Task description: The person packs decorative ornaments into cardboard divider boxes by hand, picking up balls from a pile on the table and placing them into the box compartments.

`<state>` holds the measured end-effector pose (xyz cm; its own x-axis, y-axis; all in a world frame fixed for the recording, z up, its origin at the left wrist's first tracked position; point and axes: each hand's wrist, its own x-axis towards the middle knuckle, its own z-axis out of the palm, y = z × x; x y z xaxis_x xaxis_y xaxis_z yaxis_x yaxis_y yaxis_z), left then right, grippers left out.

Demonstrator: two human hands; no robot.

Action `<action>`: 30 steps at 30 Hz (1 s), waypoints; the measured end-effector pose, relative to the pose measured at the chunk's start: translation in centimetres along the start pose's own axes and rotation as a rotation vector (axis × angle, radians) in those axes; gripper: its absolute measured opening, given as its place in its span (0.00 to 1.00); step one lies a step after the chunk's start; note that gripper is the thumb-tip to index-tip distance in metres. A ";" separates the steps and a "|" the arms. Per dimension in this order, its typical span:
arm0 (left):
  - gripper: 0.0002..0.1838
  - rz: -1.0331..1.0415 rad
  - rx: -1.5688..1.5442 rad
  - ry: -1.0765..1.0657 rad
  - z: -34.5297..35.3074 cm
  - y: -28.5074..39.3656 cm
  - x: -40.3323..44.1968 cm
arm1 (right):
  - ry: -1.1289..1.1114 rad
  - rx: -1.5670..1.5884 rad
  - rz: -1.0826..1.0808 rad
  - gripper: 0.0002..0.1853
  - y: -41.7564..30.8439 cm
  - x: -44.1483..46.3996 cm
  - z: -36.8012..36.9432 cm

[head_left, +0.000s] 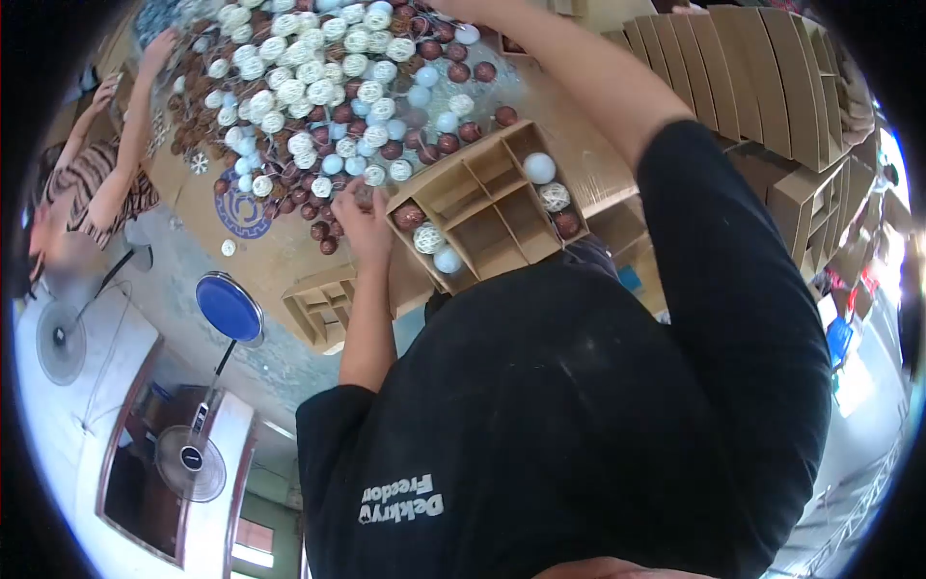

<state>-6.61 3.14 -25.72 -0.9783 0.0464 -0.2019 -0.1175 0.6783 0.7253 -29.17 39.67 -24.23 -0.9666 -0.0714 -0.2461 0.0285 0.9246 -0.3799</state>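
Observation:
My left hand (pixel 365 232) is beside the left end of a divided cardboard box (pixel 497 185), its fingers closed around a brown ball (pixel 364 197) that they partly hide. My right hand (pixel 458 8) reaches over the far side of the pile and is cut off by the top edge, so its fingers are hidden. In the box's left end lie a brown ball (pixel 409 216), a white woven ball (pixel 428 238) and a pale blue ball (pixel 447 260). Its right end holds a pale blue, a white woven and a brown ball. The middle compartments show bare cardboard.
A large pile of white, blue and brown balls (pixel 309 82) covers the far table. Another divided box (pixel 323 307) sits at the left. Stacked cardboard boxes (pixel 733 82) stand right. Across the table, another person's arm (pixel 130 145) reaches in. A blue round stool (pixel 230 307) stands left.

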 end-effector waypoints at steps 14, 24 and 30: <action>0.09 0.427 0.082 -0.171 -1.1 10.4 13.3 | 0.030 0.073 0.221 0.18 1.9 3.2 4.6; 0.19 0.735 0.842 -0.436 8.9 15.0 26.2 | 0.225 0.488 0.046 0.12 3.1 -6.6 -1.8; 0.20 0.782 0.734 -0.327 4.8 17.0 23.5 | 0.056 1.294 0.239 0.07 2.2 -14.9 -5.0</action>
<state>-30.77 19.24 -21.27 -0.6344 0.7663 -0.1016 0.7445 0.6411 0.1863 -16.03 44.64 -16.93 -0.9120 0.0870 -0.4008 0.3905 -0.1139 -0.9135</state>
